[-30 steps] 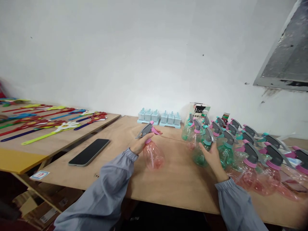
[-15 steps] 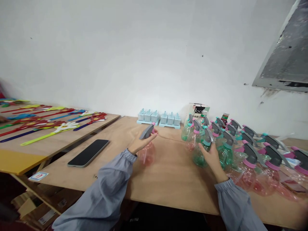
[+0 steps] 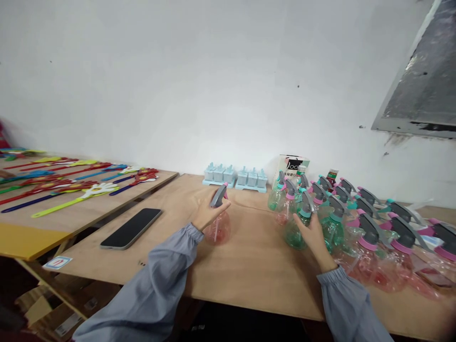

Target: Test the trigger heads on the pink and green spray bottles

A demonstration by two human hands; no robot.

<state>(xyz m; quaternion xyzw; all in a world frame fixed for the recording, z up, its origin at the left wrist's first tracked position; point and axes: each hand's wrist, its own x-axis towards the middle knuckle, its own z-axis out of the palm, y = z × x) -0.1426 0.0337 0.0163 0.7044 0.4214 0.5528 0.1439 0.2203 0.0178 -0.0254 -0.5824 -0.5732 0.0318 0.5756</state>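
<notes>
My left hand [image 3: 208, 209] is closed round the neck of a pink spray bottle [image 3: 218, 231] with a grey head, which stands upright on the wooden table. Most of its fingers are behind the bottle. My right hand [image 3: 313, 233] holds a green spray bottle [image 3: 295, 236] just under its grey trigger head; its thumb lies on the near side, and the other fingers are hidden. Close beside that hand, another green spray bottle [image 3: 333, 233] stands at the edge of a group of several pink and green ones.
A black phone [image 3: 131, 229] lies at left on the table [image 3: 249, 275]. Two pale blue ice-pop moulds [image 3: 218, 175] and a printed box [image 3: 290, 166] stand by the wall. Colourful hand-shaped clappers [image 3: 94, 191] cover the left table, across a narrow gap.
My left hand has shifted slightly, and the pink bottle's spray head has turned and looks steeper. My right hand stays on the green bottle, almost unmoved.
</notes>
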